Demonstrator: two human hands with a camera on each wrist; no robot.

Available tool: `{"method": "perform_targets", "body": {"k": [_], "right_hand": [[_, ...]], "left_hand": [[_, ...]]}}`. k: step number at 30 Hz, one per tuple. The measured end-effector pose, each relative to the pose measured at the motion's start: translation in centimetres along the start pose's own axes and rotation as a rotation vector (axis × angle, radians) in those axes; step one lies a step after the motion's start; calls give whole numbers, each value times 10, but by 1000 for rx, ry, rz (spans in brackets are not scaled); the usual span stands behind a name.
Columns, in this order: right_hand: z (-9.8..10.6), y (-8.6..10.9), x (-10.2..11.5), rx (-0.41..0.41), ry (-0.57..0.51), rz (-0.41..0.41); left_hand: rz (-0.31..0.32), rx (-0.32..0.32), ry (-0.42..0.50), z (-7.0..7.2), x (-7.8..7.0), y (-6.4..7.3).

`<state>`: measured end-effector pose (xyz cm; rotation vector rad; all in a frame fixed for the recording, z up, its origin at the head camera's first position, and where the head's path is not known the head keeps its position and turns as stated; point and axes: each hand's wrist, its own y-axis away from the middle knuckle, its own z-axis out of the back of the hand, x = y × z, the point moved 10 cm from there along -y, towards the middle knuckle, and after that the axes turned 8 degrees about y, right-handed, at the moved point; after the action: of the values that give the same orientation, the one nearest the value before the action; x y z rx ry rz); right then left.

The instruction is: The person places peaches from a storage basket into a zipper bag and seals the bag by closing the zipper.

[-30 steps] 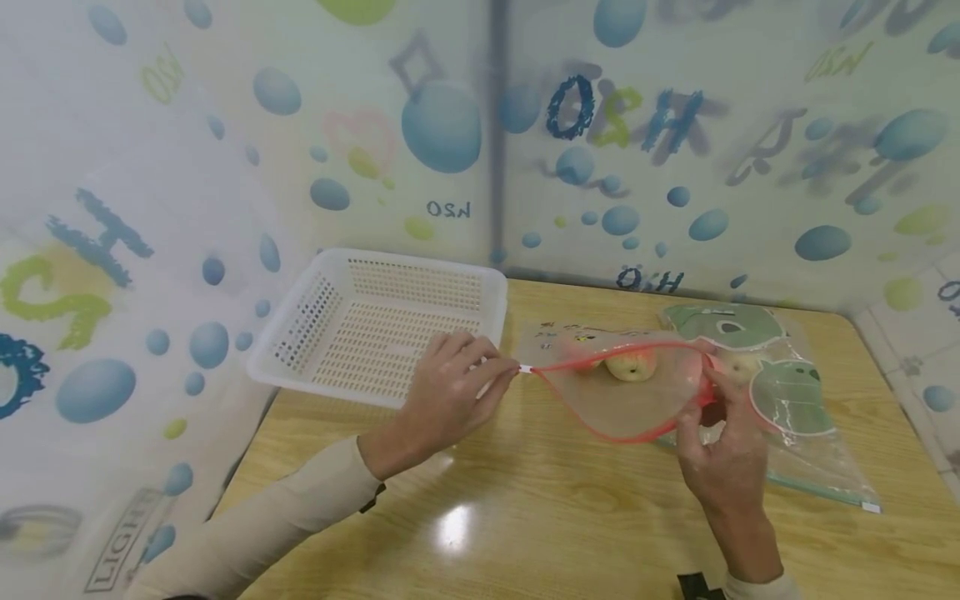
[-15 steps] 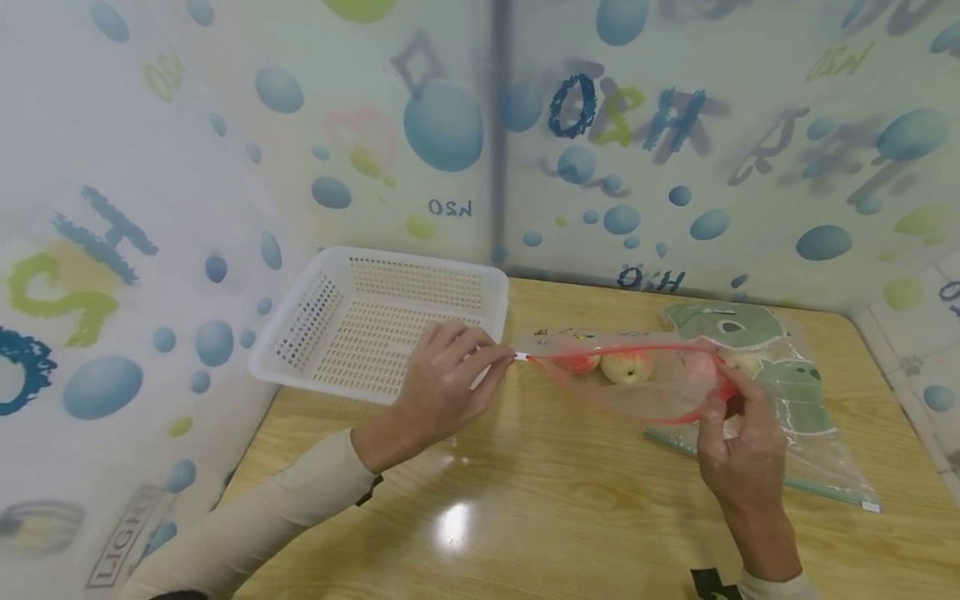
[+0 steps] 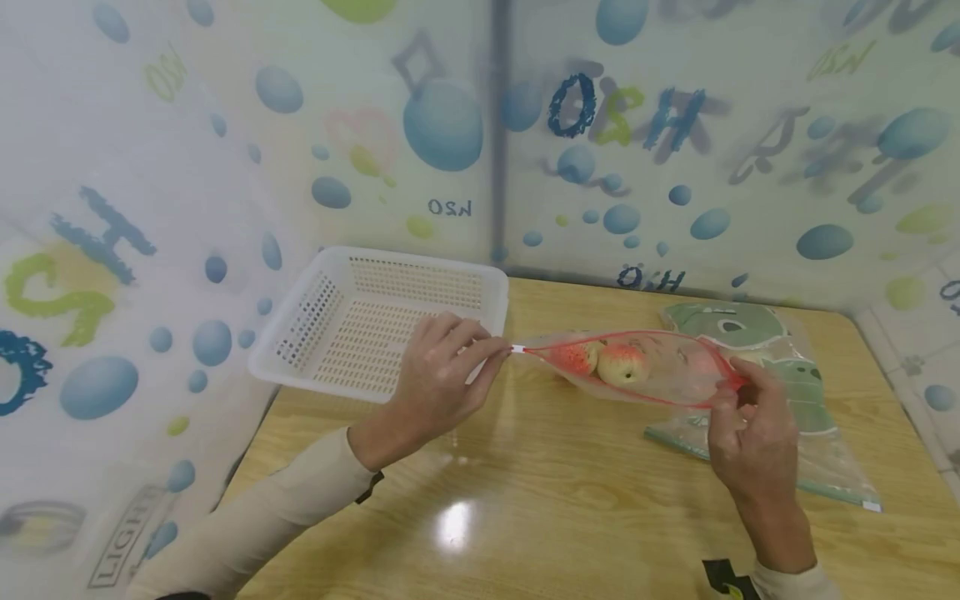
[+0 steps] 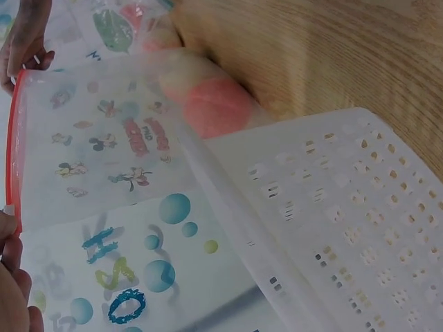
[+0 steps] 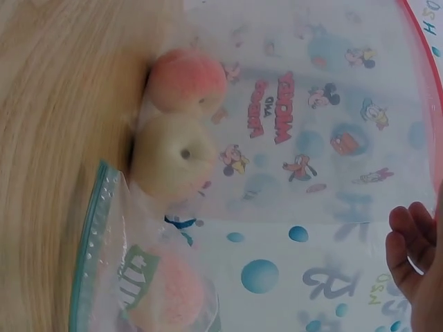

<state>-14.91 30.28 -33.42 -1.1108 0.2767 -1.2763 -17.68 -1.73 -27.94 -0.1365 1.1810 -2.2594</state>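
A clear zip bag (image 3: 671,360) with a red zip and cartoon prints is held upright over the table, its mouth parted. My left hand (image 3: 447,367) pinches the white slider (image 3: 518,349) at the zip's left end. At the other end, my right hand (image 3: 756,442) grips the red edge between thumb and fingers. Two peaches (image 5: 176,153) lie at the bottom of this bag, side by side. Behind the right hand rests a second zip bag (image 3: 806,387), with green prints and a green zip, and a peach (image 5: 173,294) inside.
A white perforated plastic basket (image 3: 300,387) stands at the back left, just behind my left hand. The wooden table (image 3: 570,500) meets patterned walls at the back and left.
My right hand has shifted right and slightly down, stretching the red zip straighter. The bag's mouth has narrowed. My left hand has moved slightly up and left, still on the slider.
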Motion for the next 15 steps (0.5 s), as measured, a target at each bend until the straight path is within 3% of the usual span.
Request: {"method": "perform_targets", "body": {"k": [9, 15], "right_hand": [[4, -5, -5, 43, -1, -57], [9, -6, 4, -26, 41, -7]], "left_hand": [[-14, -69, 28, 5, -2, -2], [2, -55, 46, 2, -4, -2]]}}
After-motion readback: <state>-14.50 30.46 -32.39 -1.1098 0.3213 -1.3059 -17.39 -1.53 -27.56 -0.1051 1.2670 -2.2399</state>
